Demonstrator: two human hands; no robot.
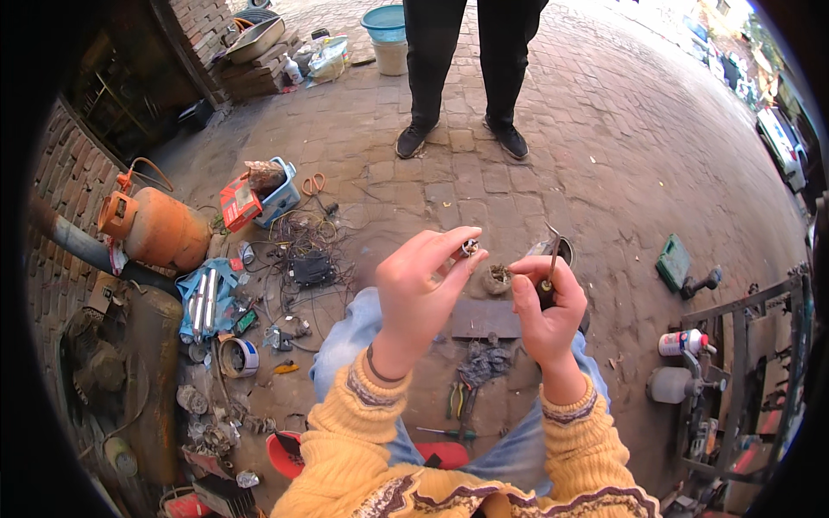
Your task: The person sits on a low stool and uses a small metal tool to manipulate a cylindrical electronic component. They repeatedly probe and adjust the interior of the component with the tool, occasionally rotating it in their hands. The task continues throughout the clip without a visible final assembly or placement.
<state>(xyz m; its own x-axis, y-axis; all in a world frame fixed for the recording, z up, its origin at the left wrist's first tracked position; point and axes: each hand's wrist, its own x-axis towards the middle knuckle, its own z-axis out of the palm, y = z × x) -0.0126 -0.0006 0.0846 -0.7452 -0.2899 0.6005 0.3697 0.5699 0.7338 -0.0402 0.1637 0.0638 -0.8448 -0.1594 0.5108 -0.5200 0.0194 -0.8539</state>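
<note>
Between the thumb and fingers of my left hand [416, 289] is a small round metal part [469, 248], raised in front of me with its open end showing. My right hand [550, 311] is closed round the dark handle of a thin tool [553, 253]; its slender brownish shaft points up and bends at the tip. The tool and the part are apart. Below and between the hands, a small rough bowl [498, 279] stands near a flat dark metal plate [485, 319]. A round metal dish [566, 251] shows partly behind my right hand.
Between my legs lie a dark rag [485, 363], pliers [459, 399] and a screwdriver [445, 432]. Tangled wires [313, 250], an orange gas cylinder [164, 229] and a blue basket [281, 197] are at left. A metal rack [743, 363] stands right. A person [462, 69] stands ahead.
</note>
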